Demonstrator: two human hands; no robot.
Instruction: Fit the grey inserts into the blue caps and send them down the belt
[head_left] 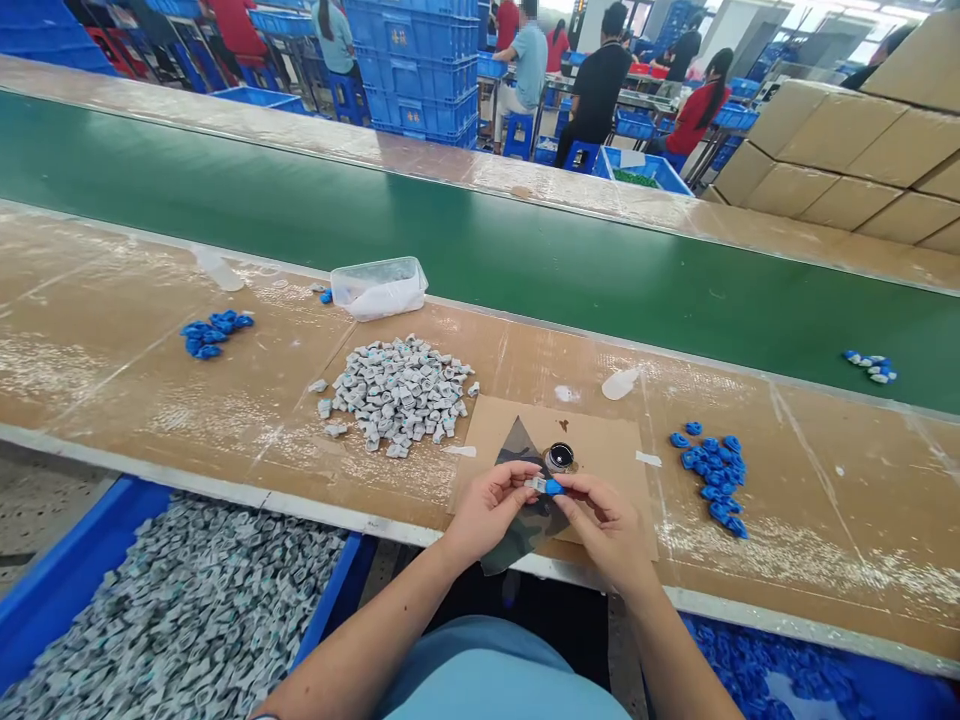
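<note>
My left hand (491, 508) pinches a small grey part (538, 484), and my right hand (604, 520) holds a small blue part (553, 487) against its right end. Both hands are over a camouflage cloth (517, 535) lying on a cardboard sheet (607, 440). Just beyond my fingers stands a small round pot (560, 457) with dark contents. A heap of grey parts (405, 392) lies to the left on the table, and a pile of blue parts (716, 475) to the right.
Behind the table runs a green conveyor belt (525, 245) with a few joined parts (870, 366) at right. A clear plastic tub (380, 289) stands by the belt. Below the table edge are bins of grey parts (202, 600) and blue parts (795, 665). Several people sit beyond.
</note>
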